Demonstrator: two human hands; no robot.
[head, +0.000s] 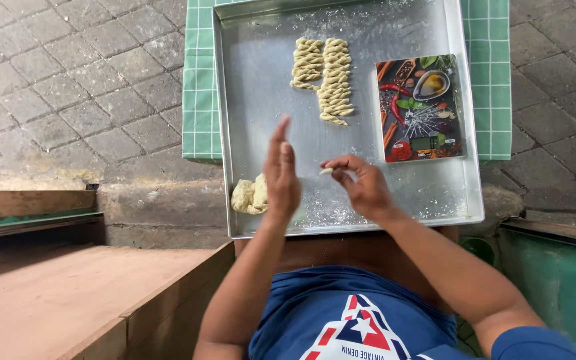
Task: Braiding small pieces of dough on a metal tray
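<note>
Your right hand (361, 183) sits over the near part of the metal tray (261, 100), fingers (341, 163) curled in, pinching a small pale piece of dough (327, 171) at the tips. Piece is held just above the floured tray surface, near the middle of the near edge.

Your left hand (281, 177) stands on edge just left of it, palm facing the right hand, fingers straight and pressed together, holding nothing. The two hands are close but apart.

Lump of raw dough (249, 195): near-left corner of the tray, just beside the left wrist. Irregular, yellowish-white.

Twisted dough strips (323, 75): two columns laid side by side in the far half of the tray, the right column longer than the left. Well apart from both hands.

Kitchen scale (421, 107): flat, rectangular, printed with a picture of spices and chillies, small display at its near end. Lies on the right side of the tray, just right of the strips.

Loose flour is scattered across the tray, heaviest at the near edge under the hands.

The tray rests on a table with a green checked cloth (198, 100), showing at both sides. Grey paving stones (68, 87) surround it. A wooden step (55, 300) lies at lower left.
</note>
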